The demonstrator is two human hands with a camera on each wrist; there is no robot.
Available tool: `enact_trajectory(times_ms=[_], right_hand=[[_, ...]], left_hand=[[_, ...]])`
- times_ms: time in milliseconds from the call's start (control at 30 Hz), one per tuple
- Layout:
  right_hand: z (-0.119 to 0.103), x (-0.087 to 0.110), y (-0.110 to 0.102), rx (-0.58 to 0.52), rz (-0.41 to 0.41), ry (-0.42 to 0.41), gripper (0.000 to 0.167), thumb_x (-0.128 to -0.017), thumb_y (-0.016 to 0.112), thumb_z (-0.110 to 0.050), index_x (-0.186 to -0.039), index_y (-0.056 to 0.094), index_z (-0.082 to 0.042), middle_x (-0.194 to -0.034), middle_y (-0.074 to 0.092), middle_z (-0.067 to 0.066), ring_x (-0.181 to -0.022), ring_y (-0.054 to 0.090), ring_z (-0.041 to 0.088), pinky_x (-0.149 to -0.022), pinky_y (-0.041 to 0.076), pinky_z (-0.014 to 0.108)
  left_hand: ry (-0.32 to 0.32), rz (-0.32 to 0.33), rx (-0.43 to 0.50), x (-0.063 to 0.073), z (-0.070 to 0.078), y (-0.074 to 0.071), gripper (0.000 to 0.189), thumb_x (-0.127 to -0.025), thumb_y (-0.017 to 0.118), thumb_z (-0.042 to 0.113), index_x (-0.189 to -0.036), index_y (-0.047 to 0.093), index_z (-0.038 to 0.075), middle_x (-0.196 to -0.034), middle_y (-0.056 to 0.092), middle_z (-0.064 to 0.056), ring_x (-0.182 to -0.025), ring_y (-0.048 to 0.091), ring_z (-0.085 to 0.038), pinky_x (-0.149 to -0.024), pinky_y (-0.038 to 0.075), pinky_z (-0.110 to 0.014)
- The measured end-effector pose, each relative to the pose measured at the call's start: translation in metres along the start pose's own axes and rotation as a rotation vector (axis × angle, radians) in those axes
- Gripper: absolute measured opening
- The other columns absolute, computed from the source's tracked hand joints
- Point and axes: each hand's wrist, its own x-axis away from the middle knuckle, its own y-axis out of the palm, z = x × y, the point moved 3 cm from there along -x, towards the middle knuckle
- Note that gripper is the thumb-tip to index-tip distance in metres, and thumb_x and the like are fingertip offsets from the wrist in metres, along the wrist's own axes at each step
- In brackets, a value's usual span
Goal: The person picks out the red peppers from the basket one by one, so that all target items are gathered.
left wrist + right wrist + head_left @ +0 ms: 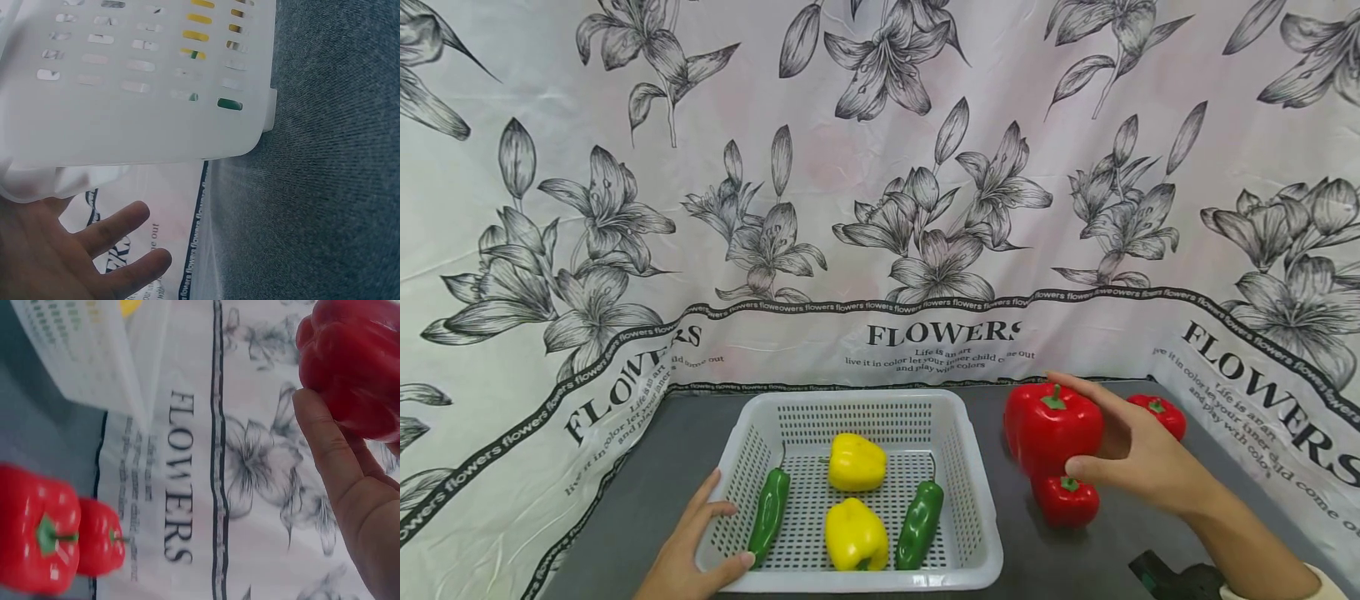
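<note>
My right hand (1138, 454) grips a large red bell pepper (1063, 425) between thumb and fingers, right of a white perforated basket (983, 517). In the right wrist view this pepper is raised above the tabletop. My left hand (688, 542) rests on the basket's front left rim, with thumb and index finger over the edge; its other fingers (134, 275) stretch out beside the wall in the left wrist view. Inside the basket lie two yellow bell peppers, one behind (857, 462) and one in front (856, 533), between green chili peppers on the left (770, 517) and right (920, 525).
Two more red bell peppers lie on the grey tabletop (632, 517): one below the held pepper (1066, 504), the other farther back right (1157, 415). A flower-printed cloth (820, 350) stands behind and along both sides. Near my right wrist a black device (1176, 577) shows.
</note>
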Motion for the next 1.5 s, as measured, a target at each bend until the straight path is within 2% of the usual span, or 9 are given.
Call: enact_trajectory(times_ms=[167, 333, 600, 867, 1133, 1367, 1500], right_hand=[[0.002, 0.013, -0.016, 0.072, 0.044, -0.017, 0.078, -0.085, 0.060, 0.015, -0.151, 0.027, -0.009, -0.137, 0.045, 0.015, -0.113, 0.058, 0.025, -0.081, 0.054, 0.041], [0.006, 0.025, -0.029, 0.153, 0.107, -0.009, 0.078, -0.084, 0.061, 0.016, -0.151, 0.029, -0.009, -0.135, 0.047, 0.011, -0.108, 0.061, 0.024, -0.078, 0.055, 0.039], [0.018, 0.043, -0.048, 0.264, 0.234, 0.089, 0.081, -0.086, 0.065, 0.009, -0.152, 0.027, -0.017, -0.135, 0.046, 0.004, -0.108, 0.060, 0.011, -0.074, 0.056, 0.037], [0.034, 0.056, -0.065, 0.363, 0.282, 0.127, 0.081, -0.088, 0.067, 0.001, -0.153, 0.024, -0.022, -0.137, 0.041, -0.006, -0.108, 0.055, 0.000, -0.071, 0.057, 0.032], [0.060, 0.070, -0.079, 0.298, 0.305, 0.105, 0.082, -0.086, 0.064, 0.010, -0.152, 0.023, -0.015, -0.138, 0.036, -0.004, -0.111, 0.051, -0.002, -0.074, 0.055, 0.027], [0.086, 0.080, -0.089, 0.286, 0.317, 0.143, 0.082, -0.087, 0.064, 0.008, -0.153, 0.023, -0.019, -0.143, 0.028, -0.003, -0.115, 0.042, -0.011, -0.080, 0.050, 0.018], [0.099, 0.085, -0.093, 0.319, 0.315, 0.164, 0.081, -0.089, 0.065, 0.004, -0.153, 0.022, -0.018, -0.149, 0.023, 0.002, -0.117, 0.036, -0.015, -0.084, 0.044, 0.011]], left_hand=[[-0.005, -0.011, 0.010, 0.000, -0.001, 0.001, 0.047, -0.083, 0.075, 0.030, -0.120, 0.055, 0.008, -0.157, 0.013, -0.012, -0.136, 0.016, -0.048, -0.088, 0.032, -0.073], [0.002, -0.003, 0.001, 0.000, -0.001, 0.001, 0.047, -0.083, 0.075, 0.029, -0.120, 0.055, 0.009, -0.157, 0.014, -0.013, -0.136, 0.017, -0.048, -0.088, 0.031, -0.074], [0.037, 0.017, -0.019, -0.001, 0.001, 0.000, 0.047, -0.082, 0.076, 0.028, -0.119, 0.055, 0.009, -0.156, 0.015, -0.013, -0.134, 0.020, -0.048, -0.088, 0.032, -0.074], [-0.004, 0.003, -0.006, 0.000, 0.001, 0.000, 0.048, -0.082, 0.076, 0.030, -0.120, 0.055, 0.009, -0.157, 0.013, -0.012, -0.136, 0.017, -0.047, -0.089, 0.031, -0.074], [0.054, 0.039, -0.030, 0.002, 0.002, 0.000, 0.048, -0.080, 0.077, 0.029, -0.118, 0.055, 0.009, -0.156, 0.017, -0.013, -0.133, 0.021, -0.046, -0.088, 0.031, -0.075], [0.035, 0.024, -0.025, 0.001, 0.002, 0.000, 0.048, -0.081, 0.077, 0.029, -0.118, 0.055, 0.008, -0.156, 0.016, -0.014, -0.134, 0.020, -0.046, -0.088, 0.032, -0.074], [0.017, 0.016, -0.021, 0.000, 0.002, 0.000, 0.048, -0.081, 0.076, 0.029, -0.119, 0.055, 0.008, -0.157, 0.015, -0.013, -0.134, 0.019, -0.046, -0.089, 0.033, -0.073]])
